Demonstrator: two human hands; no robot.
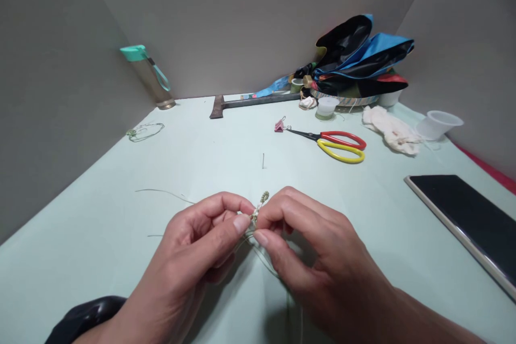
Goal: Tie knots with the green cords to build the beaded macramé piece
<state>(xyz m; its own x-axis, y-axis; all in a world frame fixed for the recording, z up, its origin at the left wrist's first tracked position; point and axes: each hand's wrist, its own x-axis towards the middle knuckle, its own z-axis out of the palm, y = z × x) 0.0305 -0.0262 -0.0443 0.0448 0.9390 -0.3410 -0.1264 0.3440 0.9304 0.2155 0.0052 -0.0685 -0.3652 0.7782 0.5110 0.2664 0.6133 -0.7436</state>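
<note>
Pale green tabletop (100, 199) being overlaid by scattered items. Back left corner being occupied by teal-lidded bottle (147, 80); coiled cord (145, 132) being borne in front of it. Back edge being lined by hatchet-like tool (258, 101), head leftward. Right of centre, red-and-yellow-handled scissors (320, 137) being supported, tips by pink clip (279, 126). Farther right, crumpled white cloth (391, 130) being flanked by translucent cup (437, 124). Right edge being taken up by dark-screened phone (470, 217).
</note>
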